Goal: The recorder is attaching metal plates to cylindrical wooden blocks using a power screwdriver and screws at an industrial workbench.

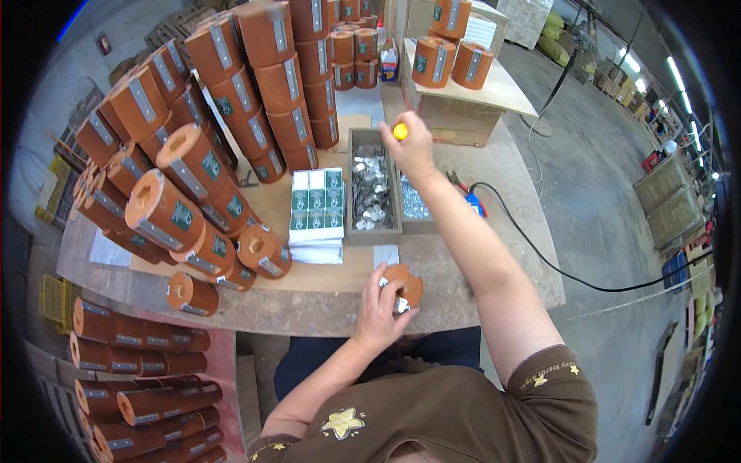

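Observation:
My left hand (377, 309) rests on an orange-brown hollow cylinder (409, 282) at the table's near edge, its fingers curled round the near-left side. Small white fittings (402, 305) show on the cylinder beside the fingertips. My right hand (415, 147) is raised at arm's length over the wooden parts box, closed round something with a round yellow end (400, 132); the rest of it is hidden in the fist. Below that hand, the box (353, 201) holds a jumble of small metal pieces (372, 189).
Sheets of green-and-white labels (316, 204) lie left of the box. Stacks of similar cylinders (202, 177) crowd the left side, with more at lower left (139, 332). Right of the box are small silvery hardware (414, 202), a blue-and-red tool (475, 204) and a black cable (540, 266).

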{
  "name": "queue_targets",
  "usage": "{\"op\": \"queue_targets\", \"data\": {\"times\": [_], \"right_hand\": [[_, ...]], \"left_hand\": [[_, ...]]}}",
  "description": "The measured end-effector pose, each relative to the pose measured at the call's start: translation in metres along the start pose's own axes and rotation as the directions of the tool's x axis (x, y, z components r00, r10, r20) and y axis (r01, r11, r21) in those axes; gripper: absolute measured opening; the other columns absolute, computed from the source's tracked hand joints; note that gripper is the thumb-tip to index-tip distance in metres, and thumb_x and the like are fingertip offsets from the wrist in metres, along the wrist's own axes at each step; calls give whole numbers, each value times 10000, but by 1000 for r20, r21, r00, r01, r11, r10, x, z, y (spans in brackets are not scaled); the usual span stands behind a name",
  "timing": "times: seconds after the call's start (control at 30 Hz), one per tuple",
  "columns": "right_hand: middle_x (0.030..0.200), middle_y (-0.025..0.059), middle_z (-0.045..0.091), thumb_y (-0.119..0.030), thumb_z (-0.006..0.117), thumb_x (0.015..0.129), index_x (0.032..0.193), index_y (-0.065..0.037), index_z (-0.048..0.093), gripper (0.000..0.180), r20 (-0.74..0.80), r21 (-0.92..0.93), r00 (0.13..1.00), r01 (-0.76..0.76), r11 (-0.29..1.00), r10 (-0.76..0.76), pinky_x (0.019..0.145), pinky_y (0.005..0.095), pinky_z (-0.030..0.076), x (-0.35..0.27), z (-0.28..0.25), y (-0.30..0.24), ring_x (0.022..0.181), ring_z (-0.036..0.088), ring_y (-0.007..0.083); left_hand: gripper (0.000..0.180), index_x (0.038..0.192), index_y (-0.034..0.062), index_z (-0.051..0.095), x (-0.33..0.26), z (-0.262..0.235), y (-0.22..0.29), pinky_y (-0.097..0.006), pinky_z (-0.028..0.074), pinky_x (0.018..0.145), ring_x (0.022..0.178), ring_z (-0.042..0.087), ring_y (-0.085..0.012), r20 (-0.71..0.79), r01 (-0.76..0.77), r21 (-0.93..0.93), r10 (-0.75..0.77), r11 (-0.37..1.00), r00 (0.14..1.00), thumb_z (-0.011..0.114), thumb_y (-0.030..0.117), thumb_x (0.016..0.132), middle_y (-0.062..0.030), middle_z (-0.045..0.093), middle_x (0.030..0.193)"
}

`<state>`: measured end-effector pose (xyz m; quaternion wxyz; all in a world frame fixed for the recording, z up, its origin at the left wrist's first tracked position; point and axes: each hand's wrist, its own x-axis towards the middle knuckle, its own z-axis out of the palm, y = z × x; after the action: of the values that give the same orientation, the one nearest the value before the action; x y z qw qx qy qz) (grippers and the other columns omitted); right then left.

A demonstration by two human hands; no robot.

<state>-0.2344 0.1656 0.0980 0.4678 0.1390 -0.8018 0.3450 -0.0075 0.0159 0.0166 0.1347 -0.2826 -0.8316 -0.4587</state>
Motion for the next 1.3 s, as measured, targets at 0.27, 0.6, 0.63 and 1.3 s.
{"op": "queue_targets", "data": {"times": [0.27,0.6,0.63,1.3], "right_hand": [[819,131,558,-372,704,658,794,-58,546,377,328,-307,942,32,951,74,762,431,369,-41,67,43,840,467,325],[1014,169,509,-317,687,685,994,-97,509,419,470,-358,798,-218,908,377,855,436,367,-40,55,49,988,419,363],[1018,183,503,-305,685,692,1015,-94,497,429,456,-371,788,-253,894,413,857,441,366,-43,53,51,990,418,368],[989,179,549,-232,627,690,947,-42,567,325,309,-506,726,-421,753,614,816,415,429,-98,-118,57,939,518,357]], "left_hand": [[451,907,49,482,5,-4,3,-455,364,884,1098,385,-434,88,-23,80,16,997,996,780,168,588,-274,303,1245],[385,853,52,527,9,0,-2,-441,367,867,1087,400,-411,19,-2,33,2,999,1000,775,165,582,-261,333,1241],[377,848,53,532,11,-3,-5,-441,370,865,1089,402,-404,61,-8,-14,9,1000,998,773,154,577,-251,333,1251],[370,814,39,530,28,-17,-15,-343,473,723,904,532,-300,314,-36,-104,67,994,947,779,95,546,-202,318,1289]]}}
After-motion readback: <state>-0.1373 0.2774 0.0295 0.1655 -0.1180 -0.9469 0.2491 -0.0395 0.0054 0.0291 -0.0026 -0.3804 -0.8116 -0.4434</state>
